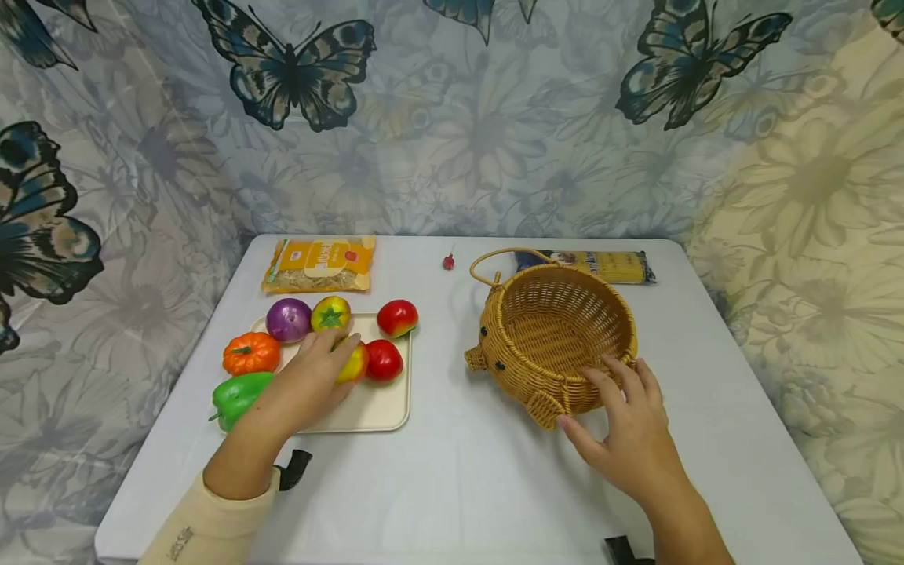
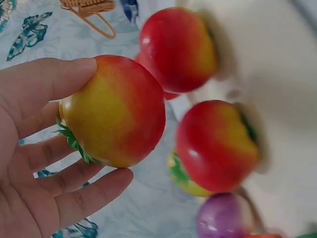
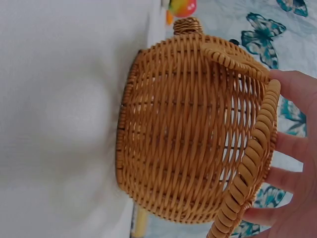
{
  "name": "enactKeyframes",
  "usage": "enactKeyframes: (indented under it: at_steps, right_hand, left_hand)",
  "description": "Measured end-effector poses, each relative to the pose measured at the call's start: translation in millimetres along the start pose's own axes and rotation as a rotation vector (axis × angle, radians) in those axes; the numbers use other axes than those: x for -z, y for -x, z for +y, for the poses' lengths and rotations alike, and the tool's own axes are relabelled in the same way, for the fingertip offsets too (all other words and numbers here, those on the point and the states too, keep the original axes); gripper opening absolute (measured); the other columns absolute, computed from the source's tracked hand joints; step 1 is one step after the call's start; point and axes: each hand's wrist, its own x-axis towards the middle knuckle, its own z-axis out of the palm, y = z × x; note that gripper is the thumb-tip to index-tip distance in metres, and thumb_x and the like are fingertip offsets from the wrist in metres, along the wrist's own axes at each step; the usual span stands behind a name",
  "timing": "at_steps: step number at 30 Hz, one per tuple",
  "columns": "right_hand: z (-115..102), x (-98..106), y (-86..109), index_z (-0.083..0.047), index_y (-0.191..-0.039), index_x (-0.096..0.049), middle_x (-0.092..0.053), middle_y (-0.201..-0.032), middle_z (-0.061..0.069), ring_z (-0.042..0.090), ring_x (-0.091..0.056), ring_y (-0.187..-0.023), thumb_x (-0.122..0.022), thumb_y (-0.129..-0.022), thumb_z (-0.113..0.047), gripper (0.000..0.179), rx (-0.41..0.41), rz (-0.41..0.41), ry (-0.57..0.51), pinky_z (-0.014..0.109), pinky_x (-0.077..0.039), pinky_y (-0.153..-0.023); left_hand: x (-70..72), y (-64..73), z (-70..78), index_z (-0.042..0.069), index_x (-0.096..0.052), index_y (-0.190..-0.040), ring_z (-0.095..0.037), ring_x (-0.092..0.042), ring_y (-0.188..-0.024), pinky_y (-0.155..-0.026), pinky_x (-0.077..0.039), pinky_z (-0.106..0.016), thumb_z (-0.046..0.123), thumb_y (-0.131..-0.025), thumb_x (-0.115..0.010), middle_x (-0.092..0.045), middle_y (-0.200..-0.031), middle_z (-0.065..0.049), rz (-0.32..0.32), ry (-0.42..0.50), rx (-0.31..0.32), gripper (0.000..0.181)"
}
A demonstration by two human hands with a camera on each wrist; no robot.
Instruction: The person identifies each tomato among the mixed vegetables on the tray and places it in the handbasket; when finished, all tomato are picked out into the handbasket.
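Note:
My left hand reaches over a beige tray and holds a red-yellow tomato with a green leafy top. In the left wrist view, the thumb lies on one side of it and the fingers on the other. Around it are a red tomato, another red tomato, a yellow tomato and a purple onion-like vegetable. At right, my right hand grips the rim of a pig-shaped wicker basket, thumb near its ear, fingertips over the rim. The basket's inside shows only woven wicker.
An orange pumpkin and a green bell pepper sit at the tray's left. Behind are a yellow food packet, a small red item and a long yellow packet, partly hidden by the basket. Butterfly-patterned cloth surrounds the white table.

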Motion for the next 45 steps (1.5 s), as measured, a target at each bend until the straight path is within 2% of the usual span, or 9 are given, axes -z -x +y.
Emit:
enactKeyframes:
  at_steps: [3, 7, 14, 20, 29, 33, 39, 45]
  right_hand:
    - [-0.3, -1.1, 0.3, -0.008, -0.129, -0.062, -0.049, -0.145, 0.026, 0.066, -0.028, -0.138, -0.089, -0.072, -0.033, 0.068, -0.002, 0.002, 0.007, 0.089, -0.031, -0.089]
    - [-0.3, -2.1, 0.2, -0.008, -0.129, -0.062, -0.049, -0.144, 0.026, 0.066, -0.029, -0.138, -0.089, -0.073, -0.032, 0.067, 0.001, 0.005, 0.010, 0.089, -0.032, -0.089]
    - [-1.1, -0.3, 1.1, -0.008, -0.130, -0.061, -0.048, -0.145, 0.025, 0.066, -0.029, -0.138, -0.088, -0.074, -0.033, 0.067, -0.011, -0.009, 0.032, 0.088, -0.033, -0.089]
    - [-2.7, 0.5, 1.3, -0.011, -0.131, -0.061, -0.047, -0.146, 0.024, 0.063, -0.028, -0.140, -0.088, -0.075, -0.036, 0.067, -0.039, -0.032, 0.045, 0.088, -0.032, -0.090]
    - [-1.7, 2.3, 1.2, -0.011, -0.131, -0.060, -0.047, -0.146, 0.025, 0.066, -0.030, -0.138, -0.088, -0.076, -0.036, 0.067, -0.030, -0.038, 0.063, 0.089, -0.032, -0.089]
    - [-1.3, 2.8, 1.9, -0.012, -0.131, -0.060, -0.047, -0.145, 0.025, 0.066, -0.029, -0.137, -0.088, -0.076, -0.036, 0.067, -0.029, -0.038, 0.062, 0.089, -0.032, -0.089]
    - [-0.2, 2.1, 2.6, -0.012, -0.131, -0.060, -0.047, -0.145, 0.025, 0.067, -0.030, -0.136, -0.089, -0.075, -0.035, 0.067, -0.020, -0.028, 0.068, 0.089, -0.033, -0.087]
    - [0.4, 1.6, 2.5, -0.013, -0.131, -0.060, -0.048, -0.144, 0.025, 0.066, -0.031, -0.136, -0.089, -0.075, -0.036, 0.067, -0.005, -0.020, 0.076, 0.089, -0.035, -0.086]
  left_hand:
    - [7.9, -8.2, 6.9, 0.006, -0.049, -0.151, -0.042, -0.041, -0.139, -0.106, -0.048, -0.057, 0.016, -0.089, -0.080, -0.044, -0.151, -0.020, -0.021, -0.014, -0.010, 0.070]
    - [18.5, -22.1, 19.4, 0.007, -0.048, -0.152, -0.040, -0.042, -0.137, -0.108, -0.048, -0.055, 0.018, -0.091, -0.079, -0.046, -0.148, -0.019, -0.030, -0.032, -0.054, 0.069]
    - [33.2, -47.9, 49.0, 0.006, -0.046, -0.154, -0.036, -0.041, -0.136, -0.109, -0.049, -0.050, 0.023, -0.094, -0.076, -0.044, -0.149, -0.016, -0.049, -0.052, -0.151, 0.069]
    - [41.5, -67.2, 74.9, 0.007, -0.045, -0.154, -0.035, -0.043, -0.132, -0.106, -0.050, -0.045, 0.022, -0.095, -0.074, -0.044, -0.149, -0.015, -0.039, -0.077, -0.257, 0.067]
    - [44.2, -92.3, 108.6, 0.008, -0.047, -0.152, -0.035, -0.046, -0.127, -0.101, -0.053, -0.039, 0.019, -0.095, -0.073, -0.046, -0.147, -0.015, -0.013, -0.086, -0.399, 0.063]
    - [44.5, -102.3, 124.0, 0.008, -0.046, -0.151, -0.035, -0.046, -0.125, -0.101, -0.052, -0.038, 0.018, -0.095, -0.073, -0.046, -0.146, -0.015, -0.022, -0.094, -0.444, 0.063]
    - [44.2, -118.4, 145.8, 0.008, -0.040, -0.157, -0.034, -0.043, -0.130, -0.104, -0.049, -0.036, 0.022, -0.098, -0.071, -0.041, -0.151, -0.015, -0.074, -0.136, -0.480, 0.068]
    - [36.1, -134.4, 165.7, 0.012, -0.037, -0.159, -0.034, -0.040, -0.139, -0.104, -0.051, -0.036, 0.027, -0.099, -0.069, -0.037, -0.157, -0.013, -0.135, -0.156, -0.491, 0.070]
